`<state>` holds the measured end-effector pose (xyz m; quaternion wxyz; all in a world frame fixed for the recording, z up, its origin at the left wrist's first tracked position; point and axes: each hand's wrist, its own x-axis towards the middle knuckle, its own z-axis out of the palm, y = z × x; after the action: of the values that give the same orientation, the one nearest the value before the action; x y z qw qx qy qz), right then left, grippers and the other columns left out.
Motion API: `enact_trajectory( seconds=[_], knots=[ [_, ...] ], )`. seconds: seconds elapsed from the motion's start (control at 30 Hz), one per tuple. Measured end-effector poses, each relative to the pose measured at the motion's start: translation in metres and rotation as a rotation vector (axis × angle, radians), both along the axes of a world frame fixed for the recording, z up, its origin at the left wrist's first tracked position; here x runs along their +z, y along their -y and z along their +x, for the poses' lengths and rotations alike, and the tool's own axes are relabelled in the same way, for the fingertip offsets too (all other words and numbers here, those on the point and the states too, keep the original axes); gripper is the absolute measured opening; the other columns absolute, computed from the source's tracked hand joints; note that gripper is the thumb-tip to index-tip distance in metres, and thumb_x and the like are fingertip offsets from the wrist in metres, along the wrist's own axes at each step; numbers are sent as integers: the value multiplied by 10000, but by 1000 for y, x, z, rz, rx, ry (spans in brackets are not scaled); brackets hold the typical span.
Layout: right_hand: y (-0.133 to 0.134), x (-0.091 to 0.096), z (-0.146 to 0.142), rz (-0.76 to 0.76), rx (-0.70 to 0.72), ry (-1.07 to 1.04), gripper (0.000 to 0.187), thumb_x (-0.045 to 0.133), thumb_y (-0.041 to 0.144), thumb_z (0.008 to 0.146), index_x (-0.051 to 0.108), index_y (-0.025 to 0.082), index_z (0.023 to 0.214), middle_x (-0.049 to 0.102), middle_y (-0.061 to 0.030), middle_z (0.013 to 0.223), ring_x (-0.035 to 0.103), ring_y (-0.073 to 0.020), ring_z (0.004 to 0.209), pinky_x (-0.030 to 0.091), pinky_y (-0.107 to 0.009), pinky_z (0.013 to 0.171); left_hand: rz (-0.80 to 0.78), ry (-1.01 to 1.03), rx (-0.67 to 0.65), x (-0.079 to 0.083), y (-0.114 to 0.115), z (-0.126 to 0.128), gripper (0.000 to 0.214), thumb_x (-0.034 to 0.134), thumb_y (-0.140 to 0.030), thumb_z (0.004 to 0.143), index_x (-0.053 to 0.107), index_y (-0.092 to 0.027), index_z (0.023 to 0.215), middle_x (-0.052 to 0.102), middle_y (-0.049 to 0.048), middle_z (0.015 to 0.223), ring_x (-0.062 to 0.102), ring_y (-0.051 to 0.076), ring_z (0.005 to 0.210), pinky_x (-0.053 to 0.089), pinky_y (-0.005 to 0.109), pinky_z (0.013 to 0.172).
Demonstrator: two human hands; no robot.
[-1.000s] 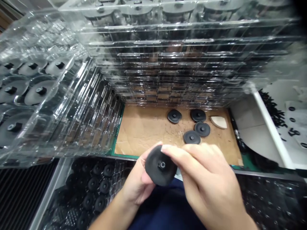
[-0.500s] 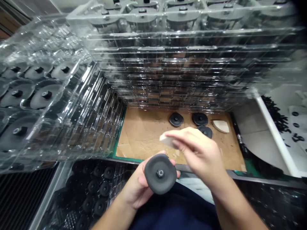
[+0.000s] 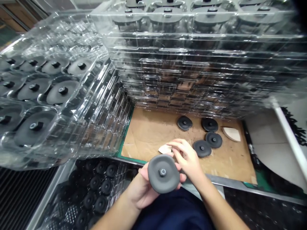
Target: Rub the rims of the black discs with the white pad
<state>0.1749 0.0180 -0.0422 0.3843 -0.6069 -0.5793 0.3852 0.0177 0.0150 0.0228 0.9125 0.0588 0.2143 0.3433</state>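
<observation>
My left hand (image 3: 144, 188) grips a round dark grey disc (image 3: 163, 173) with a small metal nut at its centre, held flat side up at the table's near edge. My right hand (image 3: 188, 158) is just behind it, fingers pinched on a small white wedge-shaped piece (image 3: 165, 149) low over the brown cardboard sheet (image 3: 148, 134). Several more black discs (image 3: 202, 148) lie on the cardboard to the right of my right hand.
Tall stacks of clear plastic trays (image 3: 192, 64) holding grey discs wall in the back and the left (image 3: 48, 95). Another white wedge (image 3: 231, 134) lies at the cardboard's right. A tray of small black discs (image 3: 96, 188) sits below left. A white bin wall (image 3: 287, 134) stands at right.
My right hand came off the disc with the white wedge, lifted it, then lowered it toward the cardboard. My left hand kept the disc, now fully uncovered. The view shifted slightly.
</observation>
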Motion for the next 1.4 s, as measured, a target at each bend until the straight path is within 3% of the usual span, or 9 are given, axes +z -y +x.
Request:
enact_trajectory(
  seconds=[0.17, 0.43, 0.53, 0.63, 0.73, 0.93, 1.17, 1.27, 1.4],
  knots=[
    [13, 19, 8, -18, 37, -41, 237, 480, 213, 898, 716, 213, 920, 696, -58, 927, 658, -184, 896, 537, -331, 806, 5, 56, -38, -6, 1, -4, 608, 735, -580, 598, 717, -127, 1003, 745, 78, 941, 696, 202, 904, 551, 249, 769],
    [31, 12, 11, -55, 52, -52, 212, 519, 228, 878, 729, 195, 881, 731, -66, 838, 693, -193, 796, 563, -318, 719, 67, -32, -1, -9, 2, -7, 583, 539, -644, 765, 591, -269, 1209, 706, 44, 1033, 725, 187, 801, 562, 245, 657],
    [35, 11, 16, -59, 59, -51, 208, 531, 210, 865, 738, 205, 889, 735, -58, 827, 698, -190, 783, 567, -308, 707, 482, -399, 86, -14, 5, -8, 601, 607, -500, 809, 411, -364, 1361, 646, 47, 1151, 704, 193, 867, 558, 282, 713],
    [39, 11, 22, -48, 18, -55, 210, 530, 199, 853, 738, 194, 885, 727, -62, 808, 692, -189, 758, 563, -292, 667, 1103, -869, 176, -22, 8, -8, 956, 752, -180, 725, 178, -467, 1434, 573, 46, 1273, 604, 224, 1104, 476, 382, 947],
    [48, 16, 29, -34, -61, -66, 191, 543, 208, 857, 731, 192, 889, 715, -70, 844, 679, -185, 769, 555, -285, 658, 1394, -1010, 178, -25, 10, -5, 1128, 749, -67, 689, 13, -454, 1450, 557, 83, 1285, 559, 245, 1165, 426, 460, 1001],
    [63, 44, 33, 0, -178, -163, 124, 596, 254, 861, 710, 221, 897, 683, -41, 842, 627, -146, 697, 524, -247, 599, 1386, -978, 155, -19, 11, -1, 1093, 772, -73, 661, 74, -359, 1453, 592, 118, 1243, 613, 248, 1099, 471, 433, 962],
    [56, 78, 27, -67, -7, -298, 108, 673, 213, 793, 741, 228, 875, 715, -19, 777, 609, -132, 640, 502, -238, 582, 1298, -977, 75, -11, 14, -2, 1101, 785, -182, 675, 41, -269, 1482, 614, 117, 1177, 610, 254, 1080, 447, 418, 983],
    [57, 76, 23, -83, 87, -375, 128, 712, 230, 764, 749, 245, 886, 715, -20, 811, 595, -132, 673, 490, -242, 617, 1242, -958, 20, -16, 18, -6, 1054, 773, -237, 696, 79, -289, 1487, 628, 100, 1165, 607, 258, 1076, 437, 400, 981],
    [55, 49, 22, -123, 33, -615, 264, 765, 454, 701, 725, 219, 816, 641, -6, 675, 591, -139, 620, 488, -260, 600, 1272, -937, -4, -31, 13, -9, 909, 786, -403, 654, 318, -354, 1432, 646, 83, 1195, 616, 279, 1068, 460, 350, 937]
  ],
)
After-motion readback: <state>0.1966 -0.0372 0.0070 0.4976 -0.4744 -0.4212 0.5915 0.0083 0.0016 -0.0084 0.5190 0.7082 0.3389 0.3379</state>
